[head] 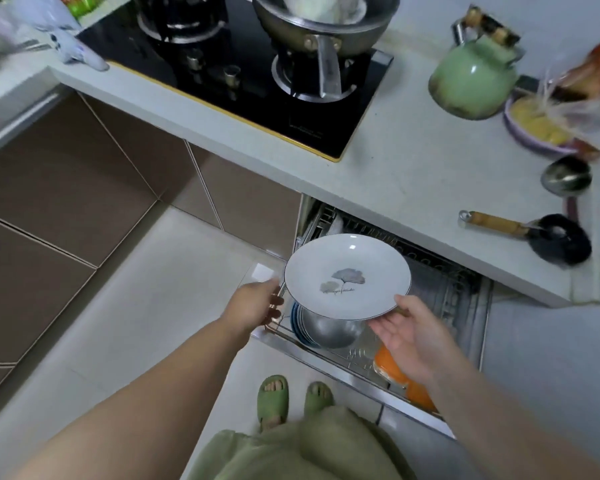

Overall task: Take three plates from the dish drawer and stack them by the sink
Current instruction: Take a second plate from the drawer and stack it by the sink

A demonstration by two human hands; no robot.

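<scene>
White plate [347, 276] lay face-up above the open dish drawer [440, 292], gripped at its near-right rim by the right hand [407, 336]; left hand [253, 306] grasped the drawer's left rail, nearer the remaining plates [297, 325].

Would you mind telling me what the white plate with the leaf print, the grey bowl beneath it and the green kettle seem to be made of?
The white plate with the leaf print looks like glazed ceramic: glossy, with a light reflection and a thin dark rim line. The grey bowl seems to be brushed steel, given its dull metallic sheen. The green kettle looks like enamelled metal, glossy, though that is less certain.
</scene>
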